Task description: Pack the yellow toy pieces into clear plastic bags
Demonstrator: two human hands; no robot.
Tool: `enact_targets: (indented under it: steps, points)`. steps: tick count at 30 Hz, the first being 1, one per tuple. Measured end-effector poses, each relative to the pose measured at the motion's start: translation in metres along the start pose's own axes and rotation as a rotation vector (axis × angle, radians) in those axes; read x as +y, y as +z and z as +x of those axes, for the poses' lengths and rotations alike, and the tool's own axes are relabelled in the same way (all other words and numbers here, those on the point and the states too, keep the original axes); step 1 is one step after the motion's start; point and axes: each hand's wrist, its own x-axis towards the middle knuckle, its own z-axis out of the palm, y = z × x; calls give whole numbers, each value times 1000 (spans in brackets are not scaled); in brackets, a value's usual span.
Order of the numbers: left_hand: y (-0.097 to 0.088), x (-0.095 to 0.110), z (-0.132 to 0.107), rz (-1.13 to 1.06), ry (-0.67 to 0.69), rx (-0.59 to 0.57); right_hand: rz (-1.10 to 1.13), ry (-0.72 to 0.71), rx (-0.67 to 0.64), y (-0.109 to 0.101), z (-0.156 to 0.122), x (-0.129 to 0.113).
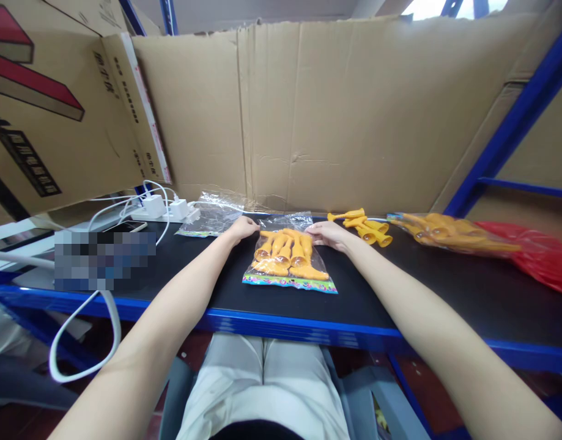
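Observation:
A clear plastic bag [249,269] with a colourful printed strip along its near edge lies flat on the black tabletop in front of me. Inside it are several orange horn-shaped plastic pieces [283,247], some with their flared round ends toward me. My left hand [244,228] is at the bag's far left corner, fingers pinched together on the film. At the far right edge, my right hand [330,234] has its fingertips closed on the bag; part of the grip is hidden. Beyond my left hand lies another clear bag [211,215], flat, with no orange pieces visible in it.
Loose orange pieces [364,226] lie right of my right hand. Farther right are a filled bag [446,232] and red plastic [544,253]. A power strip [164,209] with white cables stands at the left. Cardboard [354,122] walls the back; a blue rail [303,327] edges the table.

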Motion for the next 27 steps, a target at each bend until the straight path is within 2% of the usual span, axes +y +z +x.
enact_targets:
  steps: [4, 9, 11, 19, 21, 25, 27]
  points:
    - [-2, 0, 2, -43, -33, 46, 14, 16, 3, -1, 0, -1]
    - [-3, 4, -5, -40, 7, -48, 12, 0, -9, -3, 1, 2]
    - [-1, 6, -7, -40, 17, -37, 10, 0, -12, -4, 2, 2]
    - [0, 5, 3, -111, -91, 21, 13, 125, -15, -11, 2, -2]
    - [-1, 6, 3, -206, -101, -26, 27, 112, -29, -13, 2, -2]
    - [-2, 8, -2, -492, -125, -193, 51, 62, -72, -15, 1, 2]
    - [-2, 8, -5, -551, -134, -236, 65, 45, -101, -15, 1, 3]
